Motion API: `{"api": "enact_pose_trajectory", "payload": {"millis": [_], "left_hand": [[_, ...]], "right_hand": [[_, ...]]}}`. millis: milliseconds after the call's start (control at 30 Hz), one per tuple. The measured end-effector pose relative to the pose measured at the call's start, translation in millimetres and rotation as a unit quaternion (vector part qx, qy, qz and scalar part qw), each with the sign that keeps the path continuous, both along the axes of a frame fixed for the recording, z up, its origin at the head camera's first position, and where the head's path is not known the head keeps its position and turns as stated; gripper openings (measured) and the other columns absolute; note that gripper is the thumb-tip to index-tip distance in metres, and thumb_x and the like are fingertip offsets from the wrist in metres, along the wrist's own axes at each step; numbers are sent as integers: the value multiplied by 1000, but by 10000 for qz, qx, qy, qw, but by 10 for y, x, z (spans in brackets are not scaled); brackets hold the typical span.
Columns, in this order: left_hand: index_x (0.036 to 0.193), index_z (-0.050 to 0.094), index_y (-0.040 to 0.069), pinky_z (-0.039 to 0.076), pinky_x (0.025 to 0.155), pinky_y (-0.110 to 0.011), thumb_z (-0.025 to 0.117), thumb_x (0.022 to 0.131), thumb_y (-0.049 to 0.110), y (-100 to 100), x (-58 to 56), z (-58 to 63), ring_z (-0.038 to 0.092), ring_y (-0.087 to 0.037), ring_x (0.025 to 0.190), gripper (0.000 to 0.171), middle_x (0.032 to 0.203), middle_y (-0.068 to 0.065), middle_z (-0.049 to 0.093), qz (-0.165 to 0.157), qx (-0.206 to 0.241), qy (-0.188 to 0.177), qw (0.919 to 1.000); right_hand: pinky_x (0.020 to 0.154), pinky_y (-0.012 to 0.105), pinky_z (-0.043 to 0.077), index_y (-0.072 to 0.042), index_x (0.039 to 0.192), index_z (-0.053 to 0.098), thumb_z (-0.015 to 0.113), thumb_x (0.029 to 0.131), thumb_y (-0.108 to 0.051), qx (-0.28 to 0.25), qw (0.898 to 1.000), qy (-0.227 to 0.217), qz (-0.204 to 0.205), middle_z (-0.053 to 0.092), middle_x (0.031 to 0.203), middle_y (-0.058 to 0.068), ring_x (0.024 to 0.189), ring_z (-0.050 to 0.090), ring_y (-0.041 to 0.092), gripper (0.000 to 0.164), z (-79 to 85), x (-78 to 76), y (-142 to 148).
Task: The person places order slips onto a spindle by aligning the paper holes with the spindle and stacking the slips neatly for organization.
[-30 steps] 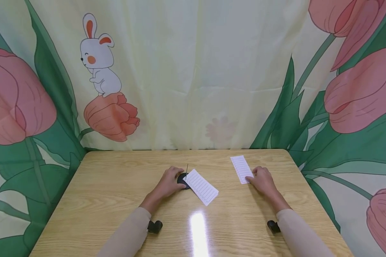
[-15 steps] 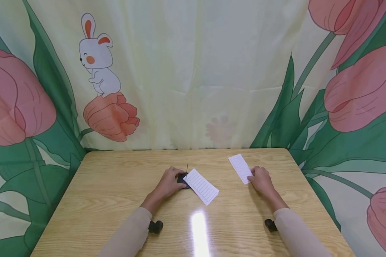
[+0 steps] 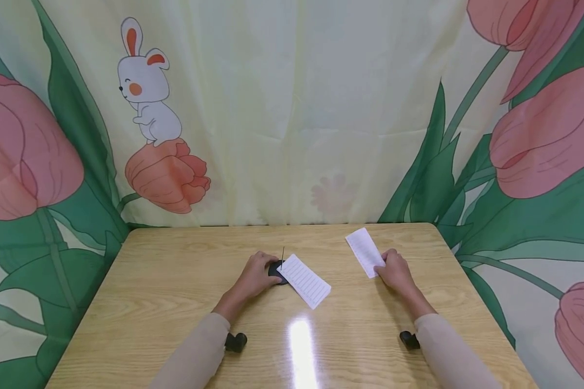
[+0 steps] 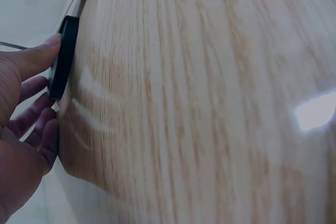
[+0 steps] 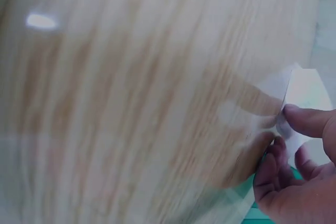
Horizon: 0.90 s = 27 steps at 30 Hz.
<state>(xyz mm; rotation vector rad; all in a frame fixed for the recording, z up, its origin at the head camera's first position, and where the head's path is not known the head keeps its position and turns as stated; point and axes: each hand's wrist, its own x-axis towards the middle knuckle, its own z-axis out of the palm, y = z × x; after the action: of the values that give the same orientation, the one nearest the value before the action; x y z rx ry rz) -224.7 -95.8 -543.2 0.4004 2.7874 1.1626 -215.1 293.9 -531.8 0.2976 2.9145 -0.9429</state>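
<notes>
A bill spike with a round black base [image 4: 64,59] stands near the middle of the table, its thin metal pin [image 3: 283,254] pointing up. My left hand [image 3: 254,274] grips the base's left side between thumb and fingers. Several lined white paper slips [image 3: 306,283] are stuck on the pin by one corner and stretch toward the front right, covering part of the base. To the right, my right hand [image 3: 396,271] pinches the near end of another white slip [image 3: 363,248] between thumb and fingers. That slip slants away toward the table's back edge, its print faint.
The wood-grain table [image 3: 175,275] ends at a hanging curtain [image 3: 253,108] printed with tulips and a rabbit. A bright light reflection [image 3: 302,351] lies on its front middle. Black wrist mounts [image 3: 236,342] sit at both sleeves.
The slip in my right hand has turned slightly, its far end shifting back and a little left, and its print looks fainter. My left hand and the bill spike stay in place.
</notes>
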Motion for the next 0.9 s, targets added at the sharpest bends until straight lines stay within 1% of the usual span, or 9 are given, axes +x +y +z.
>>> {"api": "enact_pose_trajectory", "payload": {"millis": [167, 267, 400, 433, 533, 667, 900], "left_hand": [[128, 69, 5, 48, 103, -48, 89, 82, 18, 2, 7, -2, 55, -29, 116, 52, 121, -12, 61, -36, 20, 6, 10000], [128, 69, 4, 48, 103, -48, 89, 82, 17, 4, 8, -15, 56, -29, 115, 52, 121, -12, 62, -63, -3, 53, 10000], [129, 69, 4, 48, 103, -47, 88, 83, 18, 4, 12, -20, 56, -28, 116, 52, 122, -11, 62, -50, -20, 77, 10000], [129, 69, 4, 49, 102, -47, 88, 83, 18, 1, 16, -11, 57, -28, 116, 51, 122, -12, 62, -40, -8, 75, 10000], [130, 69, 4, 50, 101, -47, 86, 85, 17, -4, 27, 32, 58, -29, 115, 50, 124, -12, 62, 86, 208, -63, 9997], [133, 67, 5, 52, 99, -47, 84, 88, 16, -8, 25, 102, 60, -29, 115, 49, 127, -13, 62, 207, 472, -172, 9985], [134, 66, 6, 53, 98, -46, 82, 90, 19, -17, 15, 174, 61, -30, 117, 48, 131, -12, 62, 89, 419, -140, 9990]], "right_hand": [[90, 50, 47, 7, 119, 45, 68, 96, -4, -124, 9999, 28, -6, 60, 116, 31, 102, 55, 38, 35, -5, 18, 9], [91, 51, 48, 7, 121, 46, 66, 97, -5, -118, 9998, 150, 40, 61, 118, 31, 104, 57, 39, 33, -8, 28, 20], [90, 52, 50, 7, 126, 51, 63, 99, -6, -57, 9990, 422, 164, 64, 118, 30, 105, 61, 40, 32, -4, 43, 39], [89, 51, 50, 7, 127, 51, 62, 99, -6, -63, 9987, 476, 196, 64, 117, 30, 104, 62, 40, 32, -1, 46, 45], [85, 48, 50, 6, 130, 53, 61, 100, -6, -75, 9977, 615, 280, 64, 113, 28, 99, 62, 37, 33, 36, 50, 51], [82, 44, 49, 4, 132, 53, 60, 101, -7, -92, 9967, 726, 337, 64, 110, 25, 95, 61, 34, 34, 114, 48, 51], [78, 39, 49, 4, 131, 55, 62, 101, -6, -103, 9940, 1009, 417, 68, 108, 25, 93, 63, 31, 33, 250, 49, 62]]}}
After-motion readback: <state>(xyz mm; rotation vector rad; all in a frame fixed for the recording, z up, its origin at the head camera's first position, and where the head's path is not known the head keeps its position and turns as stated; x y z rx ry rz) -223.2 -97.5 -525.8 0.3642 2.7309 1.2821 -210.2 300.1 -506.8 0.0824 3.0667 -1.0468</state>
